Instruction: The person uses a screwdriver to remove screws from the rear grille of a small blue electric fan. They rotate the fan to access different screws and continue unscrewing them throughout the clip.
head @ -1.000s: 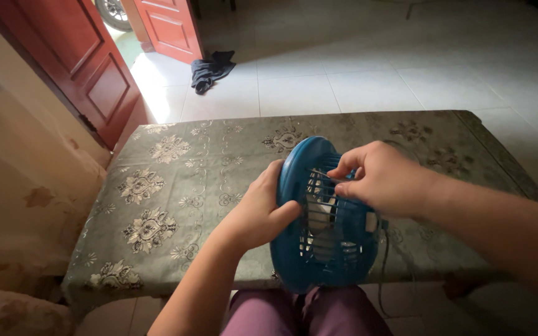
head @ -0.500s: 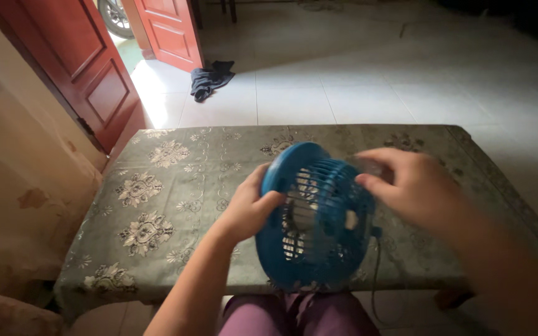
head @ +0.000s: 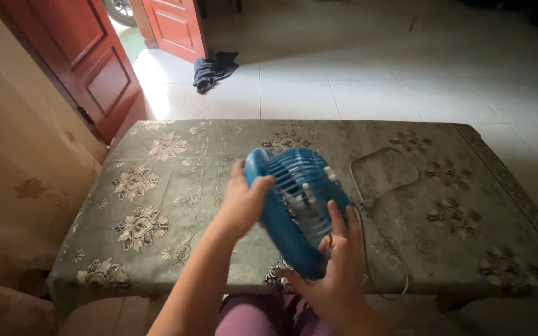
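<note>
We hold the blue fan (head: 294, 205) tilted above the near edge of the bench (head: 157, 180) | left hand (head: 244, 202) closed on its upper left rim | right hand (head: 337, 274) cupped under its lower edge, fingers on the grille | grey cord (head: 381, 174) loops on the cloth.

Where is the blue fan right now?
In the head view, the blue fan is near the middle, held over the table between the left hand and right hand.
</note>
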